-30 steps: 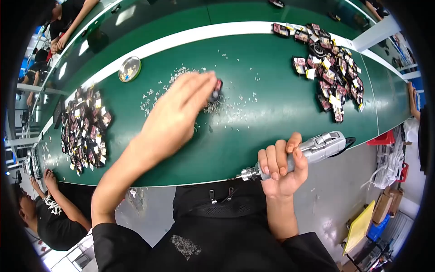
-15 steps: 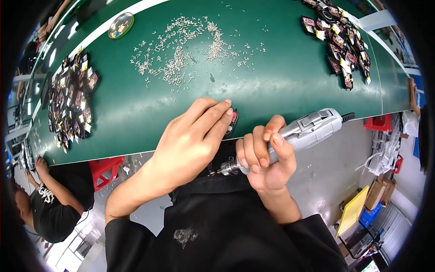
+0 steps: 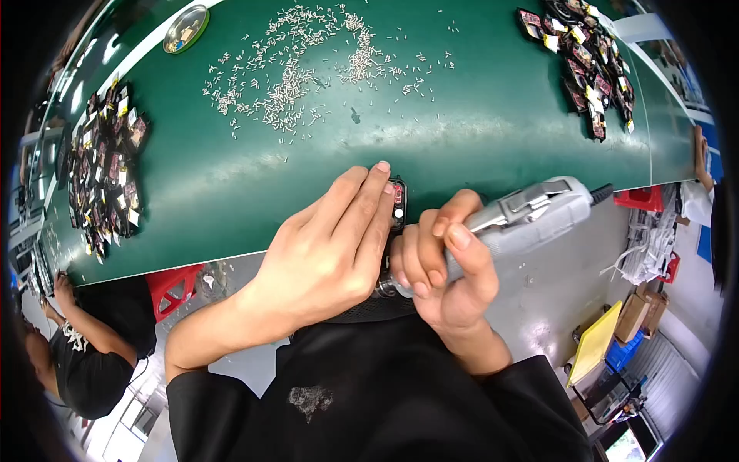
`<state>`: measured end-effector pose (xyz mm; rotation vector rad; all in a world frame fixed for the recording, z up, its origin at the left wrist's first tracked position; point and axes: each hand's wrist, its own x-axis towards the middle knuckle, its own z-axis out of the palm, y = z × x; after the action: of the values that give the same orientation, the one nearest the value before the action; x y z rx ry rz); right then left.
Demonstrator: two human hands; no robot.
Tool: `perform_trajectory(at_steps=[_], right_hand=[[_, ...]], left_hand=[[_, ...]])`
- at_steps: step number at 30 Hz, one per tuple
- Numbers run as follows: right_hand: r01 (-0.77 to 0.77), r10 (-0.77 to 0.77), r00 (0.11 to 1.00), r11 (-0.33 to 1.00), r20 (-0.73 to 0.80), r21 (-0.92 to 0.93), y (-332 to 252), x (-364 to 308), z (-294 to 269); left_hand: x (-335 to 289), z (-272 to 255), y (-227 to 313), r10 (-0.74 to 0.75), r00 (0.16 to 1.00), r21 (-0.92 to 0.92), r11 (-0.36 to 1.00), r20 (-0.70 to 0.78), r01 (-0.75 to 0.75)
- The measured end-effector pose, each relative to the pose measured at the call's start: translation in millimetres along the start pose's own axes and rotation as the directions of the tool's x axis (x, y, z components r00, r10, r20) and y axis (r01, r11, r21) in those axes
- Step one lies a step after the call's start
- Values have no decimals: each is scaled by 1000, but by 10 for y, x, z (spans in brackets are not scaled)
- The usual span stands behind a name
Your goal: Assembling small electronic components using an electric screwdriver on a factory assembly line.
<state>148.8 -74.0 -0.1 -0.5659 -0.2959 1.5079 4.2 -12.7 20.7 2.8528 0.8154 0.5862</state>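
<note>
My left hand (image 3: 327, 242) lies back-up at the table's near edge, its fingers close together over a small black device (image 3: 399, 202) with a red patch and a round white spot. The thumb is hidden, and fingers cover part of the device. Beside it, my right hand (image 3: 450, 266) is wrapped round a grey corded electric screwdriver (image 3: 531, 218) with a lever on its body. The screwdriver slants down to the left, its tip end mostly behind my left hand. Whether the tip touches the device I cannot tell.
Small silvery screw-like pieces (image 3: 292, 81) lie scattered over the green table (image 3: 254, 192). Piles of black devices with tags stand at the left (image 3: 106, 169) and right (image 3: 596, 77). A round dish (image 3: 186, 31) sits at far left. Another person (image 3: 92, 346) works at lower left.
My right hand has brought the screwdriver left and a little up, closer to my left hand. The device now stands straighter beside my left fingers. The whole view has shifted slightly.
</note>
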Motion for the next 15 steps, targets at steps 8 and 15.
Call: perform_trajectory(at_steps=[8, 15], right_hand=[[345, -259, 886, 922, 384, -175, -647, 431, 125], [339, -234, 906, 900, 354, -274, -564, 569, 94]], left_hand=[[-110, 12, 13, 15, 999, -53, 999, 41, -13], [-114, 86, 11, 5, 1000, -50, 999, -24, -7]])
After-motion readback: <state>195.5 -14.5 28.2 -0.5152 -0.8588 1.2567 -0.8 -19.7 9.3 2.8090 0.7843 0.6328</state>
